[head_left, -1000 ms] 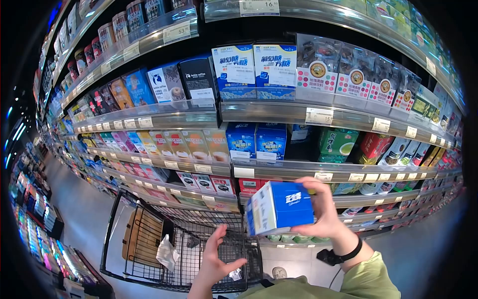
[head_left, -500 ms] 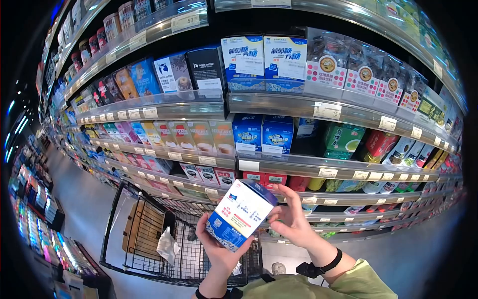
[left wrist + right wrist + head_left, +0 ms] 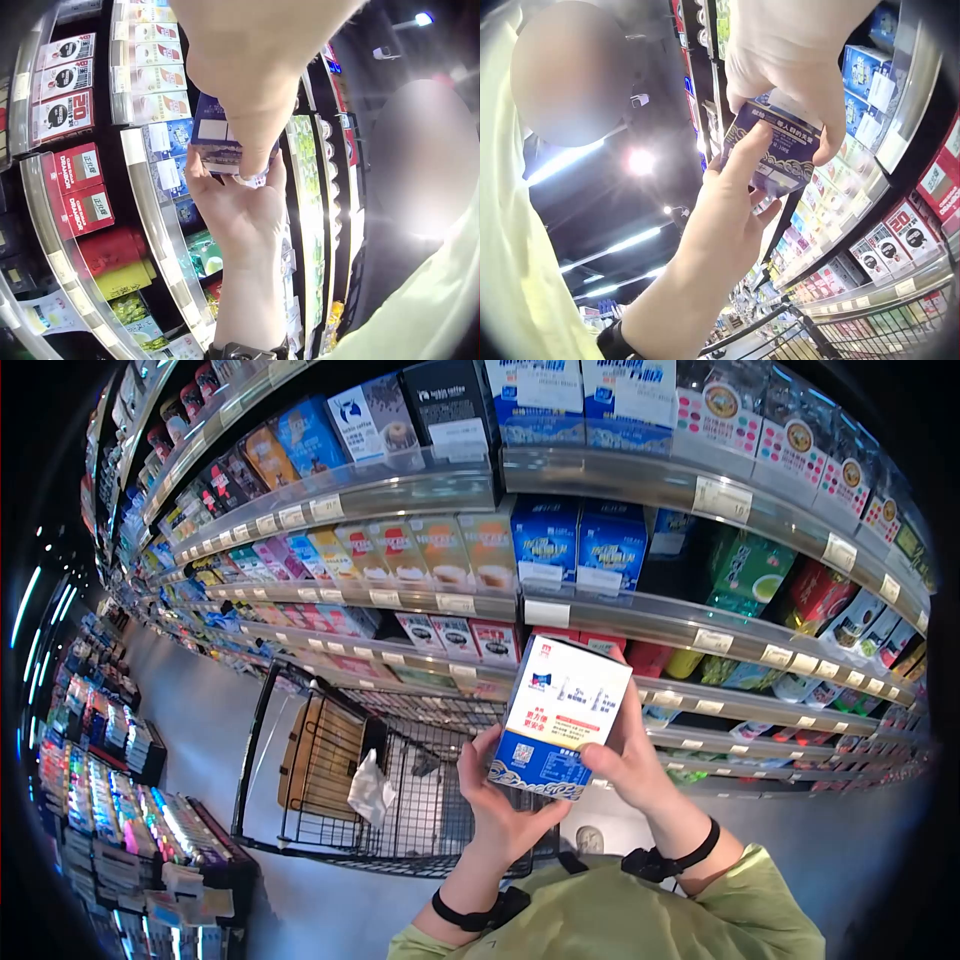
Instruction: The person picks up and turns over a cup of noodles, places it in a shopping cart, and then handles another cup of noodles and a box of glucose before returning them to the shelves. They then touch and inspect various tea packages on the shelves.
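Light box (image 3: 560, 700), stiff at its edges, easily dented on its faces

The box is held in the air between two hands, tilted, its white face with the blue lower band turned up toward the head camera. In that view it overlaps the right side of the cart (image 3: 254, 755), and its top comes just below the front edge of the shelf (image 3: 635, 622), near that shelf's left corner, where two blue boxes (image 3: 545, 540) stand.

The right hand (image 3: 640, 775) has a firm-looking pinch: thumb flat on the face near the lower right corner, fingers round the right edge and mostly hidden behind. The left hand (image 3: 500, 815) is bent into a looser cradle about the lower left corner; both wrist views show its thumb against a printed panel.

It looks like thin printed card, so it should weigh little and feel stiff enough to lift one-handed. The print is probably smooth, a bit slippery under dry fingertips. The middle of the wide face would likely give under a hard thumb, and whatever is packed inside might shift when it is turned. Best hold: two opposite side edges, or a bottom corner plus a side edge, pressing lightly.
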The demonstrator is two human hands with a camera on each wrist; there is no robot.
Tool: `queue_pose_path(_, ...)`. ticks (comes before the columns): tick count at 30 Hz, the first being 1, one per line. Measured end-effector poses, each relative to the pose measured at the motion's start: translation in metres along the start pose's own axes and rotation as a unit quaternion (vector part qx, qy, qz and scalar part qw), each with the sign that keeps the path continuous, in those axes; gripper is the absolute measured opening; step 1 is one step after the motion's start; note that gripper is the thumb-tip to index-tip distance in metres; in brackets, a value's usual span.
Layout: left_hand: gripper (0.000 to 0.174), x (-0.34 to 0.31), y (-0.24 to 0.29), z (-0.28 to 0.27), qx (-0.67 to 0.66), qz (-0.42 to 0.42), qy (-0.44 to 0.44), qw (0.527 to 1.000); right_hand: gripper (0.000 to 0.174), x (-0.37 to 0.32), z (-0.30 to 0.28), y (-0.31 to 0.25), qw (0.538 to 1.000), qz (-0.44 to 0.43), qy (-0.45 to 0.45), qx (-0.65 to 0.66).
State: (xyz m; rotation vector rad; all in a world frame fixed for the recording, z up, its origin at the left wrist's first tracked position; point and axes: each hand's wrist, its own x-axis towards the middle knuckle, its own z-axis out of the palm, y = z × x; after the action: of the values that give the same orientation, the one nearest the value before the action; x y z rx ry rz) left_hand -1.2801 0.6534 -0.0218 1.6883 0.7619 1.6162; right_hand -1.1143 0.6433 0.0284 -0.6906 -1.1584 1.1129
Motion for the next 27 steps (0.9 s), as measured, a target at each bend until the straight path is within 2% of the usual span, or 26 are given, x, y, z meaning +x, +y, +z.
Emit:
queue_pose_path(2, 0.102, -0.006, -0.003, -0.003, -0.010, 0.011, 0.020, 1.000, 0.111, -0.001, -0.001, 0.001, 1.000, 0.012, 0.002, -0.005)
queue_pose_path(4, 0.103, -0.009, -0.002, -0.008, 0.095, -0.014, -0.020, 0.995, 0.111, -0.003, -0.003, 0.002, 1.000, 0.024, 0.001, -0.009)
queue_pose_path(5, 0.103, -0.007, 0.000, -0.009, 0.098, -0.018, -0.020, 0.995, 0.111, -0.004, -0.003, 0.001, 1.000, 0.027, 0.002, -0.011)
queue_pose_path(7, 0.104, 0.000, 0.007, -0.009, 0.183, 0.059, -0.037, 0.981, 0.110, -0.005, -0.003, 0.001, 0.999, 0.033, 0.003, -0.010)
queue_pose_path(16, 0.106, -0.005, 0.006, -0.008, 0.192, 0.059, -0.050, 0.978, 0.110, -0.011, -0.006, 0.003, 0.998, 0.053, 0.023, -0.030)
queue_pose_path(20, 0.110, -0.006, 0.008, -0.008, 0.188, 0.024, -0.060, 0.980, 0.110, -0.010, -0.009, 0.006, 0.998, 0.040, 0.022, -0.051)
queue_pose_path(22, 0.113, -0.006, 0.009, -0.007, 0.190, 0.010, -0.068, 0.979, 0.105, -0.010, -0.014, 0.009, 0.990, -0.009, -0.002, -0.141)
queue_pose_path(24, 0.114, -0.009, 0.008, -0.002, -0.051, -0.094, -0.016, 0.994, 0.101, -0.010, -0.011, 0.000, 0.994, 0.006, -0.008, -0.105)
queue_pose_path(25, 0.114, -0.007, 0.009, -0.002, -0.049, -0.094, -0.016, 0.994, 0.096, -0.010, -0.008, -0.007, 0.997, 0.021, -0.015, -0.069)
queue_pose_path(26, 0.114, -0.003, 0.011, -0.002, -0.135, -0.148, -0.001, 0.980, 0.087, -0.007, -0.004, -0.011, 0.998, -0.002, -0.032, -0.045)
queue_pose_path(27, 0.115, -0.002, 0.013, -0.003, -0.219, -0.202, 0.014, 0.955, 0.087, -0.008, -0.003, -0.013, 0.999, -0.002, -0.033, -0.043)
